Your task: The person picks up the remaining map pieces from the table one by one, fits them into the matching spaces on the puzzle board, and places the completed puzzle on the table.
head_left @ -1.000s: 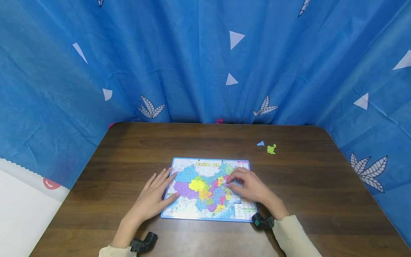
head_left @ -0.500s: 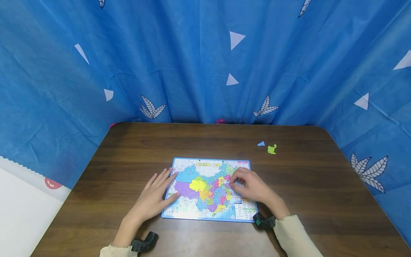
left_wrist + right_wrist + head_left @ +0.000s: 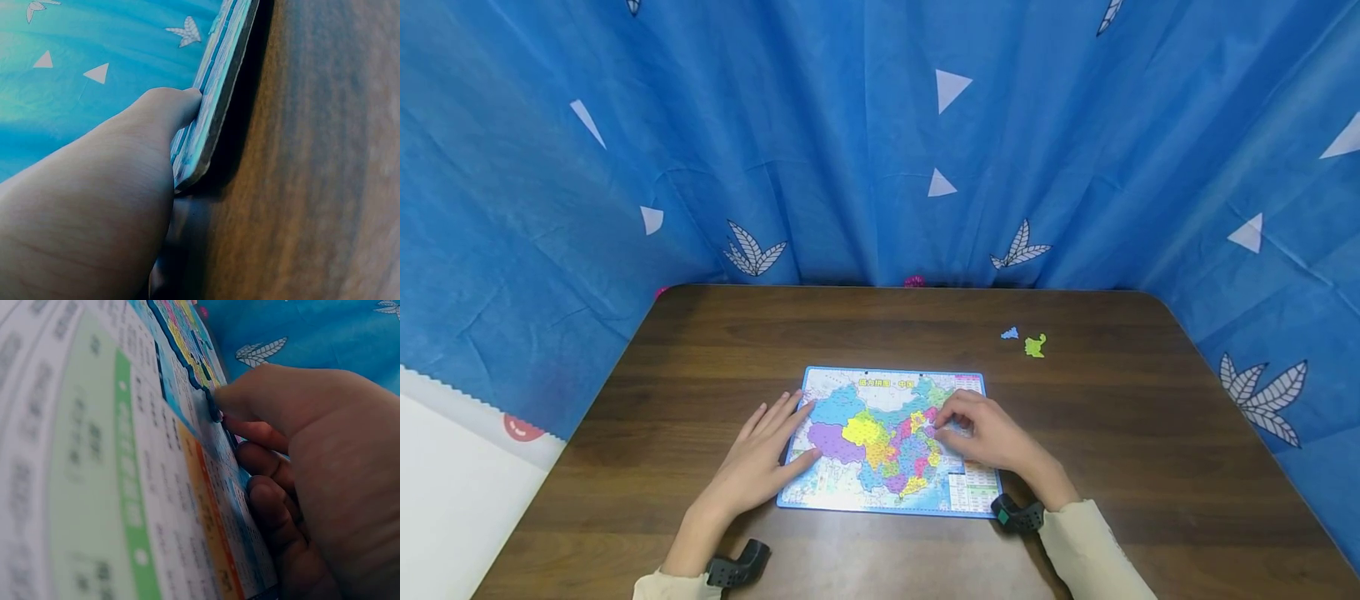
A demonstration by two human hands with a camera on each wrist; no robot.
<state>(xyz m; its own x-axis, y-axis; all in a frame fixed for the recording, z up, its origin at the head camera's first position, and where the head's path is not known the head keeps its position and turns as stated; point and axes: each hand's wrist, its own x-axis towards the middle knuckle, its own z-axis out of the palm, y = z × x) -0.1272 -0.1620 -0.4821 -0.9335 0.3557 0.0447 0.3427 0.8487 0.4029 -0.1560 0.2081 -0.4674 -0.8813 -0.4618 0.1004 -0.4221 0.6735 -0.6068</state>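
A map jigsaw board (image 3: 827, 492) with a blue rim lies flat on the table, its coloured pieces forming a map of China. My left hand (image 3: 758, 462) rests with spread, straight fingers on the board's left side; in the left wrist view its thumb (image 3: 187, 100) touches the board's face near the edge. Over the right part of the map, my right hand (image 3: 988, 433) pinches a small purple puzzle piece (image 3: 930, 432) between thumb and forefinger. That piece looks dark and edge-on in the right wrist view, where the other fingers (image 3: 265, 497) curl beside the board.
Two loose puzzle pieces lie beyond the board on the right: a small blue one (image 3: 1010, 333) and a larger green one (image 3: 1035, 346). The brown wooden table (image 3: 1112, 400) extends on all sides. A blue curtain (image 3: 865, 167) hangs behind its far edge.
My right fingertips have shifted slightly right over the map with the purple piece, then a touch back left. The left hand and the loose pieces stay in place.
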